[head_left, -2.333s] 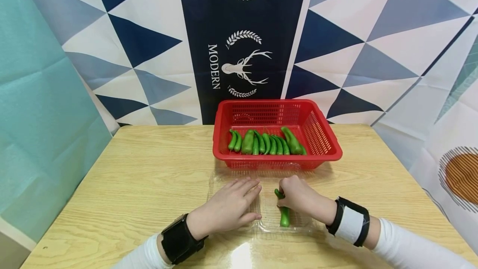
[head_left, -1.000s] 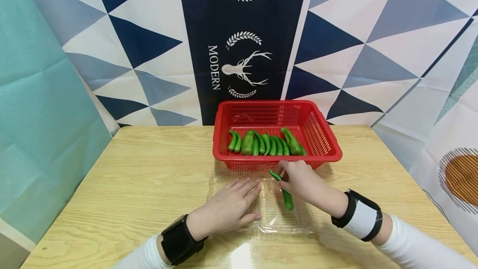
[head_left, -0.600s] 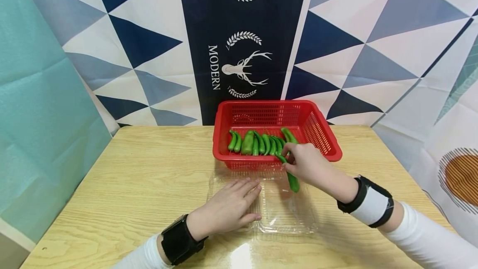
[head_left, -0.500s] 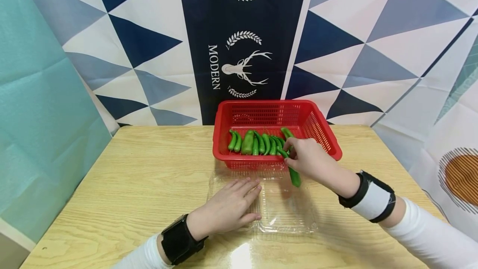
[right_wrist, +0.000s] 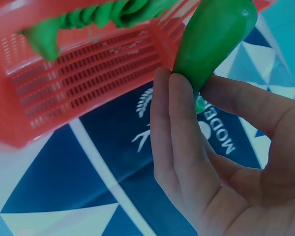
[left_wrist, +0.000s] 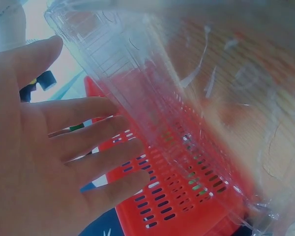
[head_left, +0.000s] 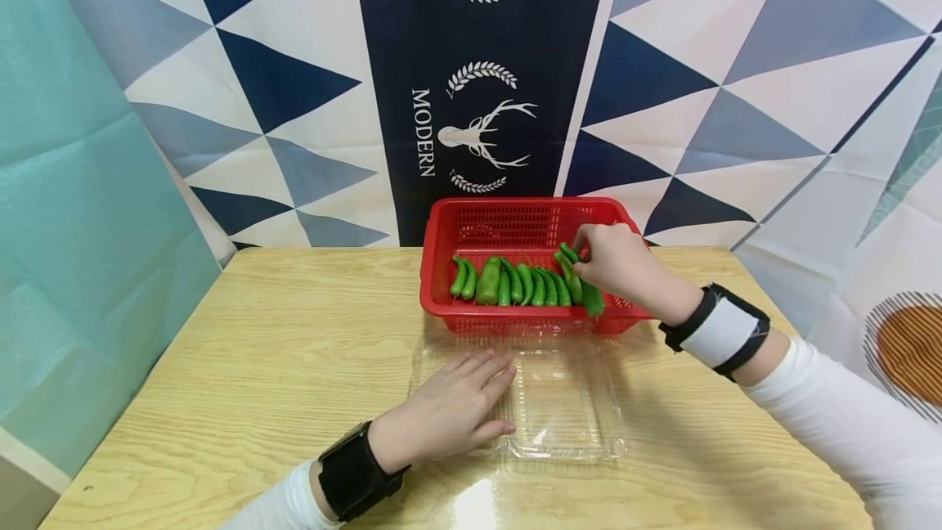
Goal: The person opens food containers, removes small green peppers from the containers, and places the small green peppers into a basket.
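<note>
My right hand [head_left: 621, 262] pinches a green chili pepper [right_wrist: 216, 39] between thumb and fingers, over the right part of the red basket [head_left: 545, 312]. Inside that basket several green peppers [head_left: 489, 280] lie in a row along its near side. With fingers straight, my left hand [head_left: 458, 406] rests on a clear plastic container [head_left: 559, 399] in front of the basket. The left wrist view shows the fingers of that hand [left_wrist: 83, 142] spread beside the clear plastic. The right half of the container holds nothing; the hand partly covers its left half.
The wooden table [head_left: 294, 334] carries both basket and container. A patterned cloth [head_left: 309, 105] hangs behind the table, and a teal sheet [head_left: 96, 211] hangs at the left.
My right hand has lifted the chili pepper out of the clear container and carried it away from me to above the basket. The left hand has stayed in place.
</note>
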Motion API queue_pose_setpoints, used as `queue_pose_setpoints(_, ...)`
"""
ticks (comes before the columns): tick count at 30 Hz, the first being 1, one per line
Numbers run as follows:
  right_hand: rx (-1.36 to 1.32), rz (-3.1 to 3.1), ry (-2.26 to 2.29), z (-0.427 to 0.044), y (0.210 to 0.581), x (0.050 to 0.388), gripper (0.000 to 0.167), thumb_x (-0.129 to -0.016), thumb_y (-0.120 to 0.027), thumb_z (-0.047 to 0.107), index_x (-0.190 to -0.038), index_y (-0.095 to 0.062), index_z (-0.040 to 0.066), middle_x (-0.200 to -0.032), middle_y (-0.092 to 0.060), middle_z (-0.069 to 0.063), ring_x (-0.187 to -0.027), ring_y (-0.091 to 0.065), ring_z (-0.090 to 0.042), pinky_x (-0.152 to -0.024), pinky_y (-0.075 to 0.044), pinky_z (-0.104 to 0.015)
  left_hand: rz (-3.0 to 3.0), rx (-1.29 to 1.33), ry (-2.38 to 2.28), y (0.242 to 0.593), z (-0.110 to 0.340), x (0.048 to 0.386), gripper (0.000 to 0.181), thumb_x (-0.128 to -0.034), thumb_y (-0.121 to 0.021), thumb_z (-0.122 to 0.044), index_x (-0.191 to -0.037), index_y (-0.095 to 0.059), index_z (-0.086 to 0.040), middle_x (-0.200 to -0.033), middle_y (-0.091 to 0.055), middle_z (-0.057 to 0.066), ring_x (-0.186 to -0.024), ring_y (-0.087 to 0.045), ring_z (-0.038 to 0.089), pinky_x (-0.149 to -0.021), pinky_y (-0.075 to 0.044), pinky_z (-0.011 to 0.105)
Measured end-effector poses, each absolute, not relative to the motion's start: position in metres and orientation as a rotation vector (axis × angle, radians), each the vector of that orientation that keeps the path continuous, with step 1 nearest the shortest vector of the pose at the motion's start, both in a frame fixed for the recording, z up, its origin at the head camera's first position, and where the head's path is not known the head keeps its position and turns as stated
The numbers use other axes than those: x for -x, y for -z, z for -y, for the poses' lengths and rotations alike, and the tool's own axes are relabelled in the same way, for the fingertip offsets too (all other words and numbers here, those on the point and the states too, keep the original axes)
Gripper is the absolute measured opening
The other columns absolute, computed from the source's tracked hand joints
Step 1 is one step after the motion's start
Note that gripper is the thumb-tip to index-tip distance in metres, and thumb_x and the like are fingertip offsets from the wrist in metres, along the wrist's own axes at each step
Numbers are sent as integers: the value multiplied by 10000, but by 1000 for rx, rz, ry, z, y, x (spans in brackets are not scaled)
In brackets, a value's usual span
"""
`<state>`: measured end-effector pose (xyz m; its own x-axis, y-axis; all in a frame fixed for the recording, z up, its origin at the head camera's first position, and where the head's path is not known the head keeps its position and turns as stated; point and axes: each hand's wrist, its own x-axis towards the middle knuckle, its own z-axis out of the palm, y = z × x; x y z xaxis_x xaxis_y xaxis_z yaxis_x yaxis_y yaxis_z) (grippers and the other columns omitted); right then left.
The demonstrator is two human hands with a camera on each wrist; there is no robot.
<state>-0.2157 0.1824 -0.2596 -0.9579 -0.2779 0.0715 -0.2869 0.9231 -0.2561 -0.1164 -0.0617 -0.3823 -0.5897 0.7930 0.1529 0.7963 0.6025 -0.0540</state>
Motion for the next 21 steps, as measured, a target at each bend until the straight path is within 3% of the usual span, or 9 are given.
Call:
queue_pose_setpoints(4,-435,3052,-382,-184,257,230,186,-810,-666,77,-942,-634,-50,-669,-630,-115,-533,-562,-173,-528,-494,-303,2657,1332,23,382,62,116,680,-946,-442,-549,-1413,-443,-55,-1482,-409,102,-1332,-434,279,-1078,-383,440)
queue_pose_setpoints(8,-427,3041,-351,-186,258,245,172,-789,-664,63,-914,-659,-55,-816,-687,-176,-700,-631,-252,-714,-544,-415,2654,1330,17,381,61,117,679,-944,-447,-546,-1411,-447,-53,-1481,-411,102,-1330,-436,279,-1076,-385,439)
queue_pose_setpoints(11,-413,3045,-341,-188,260,255,134,-772,-647,46,-866,-676,-44,-835,-694,-180,-757,-633,-283,-759,-528,-443,2650,1332,13,381,61,117,679,-943,-451,-545,-1410,-448,-53,-1480,-412,102,-1330,-437,279,-1076,-385,441)
queue_pose_setpoints(15,-380,3073,-340,-190,263,267,55,-744,-609,23,-727,-661,15,-672,-638,-88,-620,-547,-210,-609,-474,-339,2640,1333,10,382,61,117,672,-944,-454,-541,-1405,-455,-52,-1473,-423,104,-1326,-441,278,-1076,-385,440)
queue_pose_setpoints(18,-359,3106,-353,-190,266,274,170,-723,-564,-5,-578,-542,81,-520,-439,1,-493,-358,-139,-478,-324,-260,2635,1334,8,382,61,117,665,-947,-451,-537,-1401,-460,-52,-1470,-427,105,-1324,-444,278,-1075,-387,440)
queue_pose_setpoints(21,-343,3125,-358,-190,268,279,285,-699,-515,-19,-496,-396,144,-495,-268,37,-463,-221,-110,-445,-211,-236,2635,1333,10,383,61,117,661,-947,-453,-535,-1400,-463,-53,-1468,-430,103,-1322,-446,277,-1071,-390,440)
